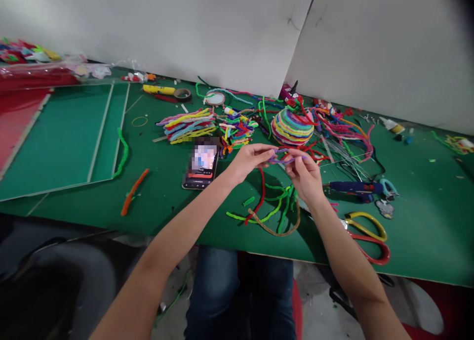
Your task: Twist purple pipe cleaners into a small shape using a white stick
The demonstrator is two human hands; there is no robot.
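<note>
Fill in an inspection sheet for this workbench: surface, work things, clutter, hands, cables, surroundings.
Surface: green tabletop, crowded towards the middle and back.
Work things: purple fuzzy strip, bent, held above the table; multicoloured bundle and striped rounded piece behind.
Clutter: phone, screen lit; glue gun lying on its side; scissors with yellow and red handles, partly hidden by the right forearm.
Hands: left hand and right hand both pinch the purple fuzzy strip.
Cables: dark strand behind the glue gun; cannot tell whether it is a cable.
Surroundings: pale panels behind the table.
</note>
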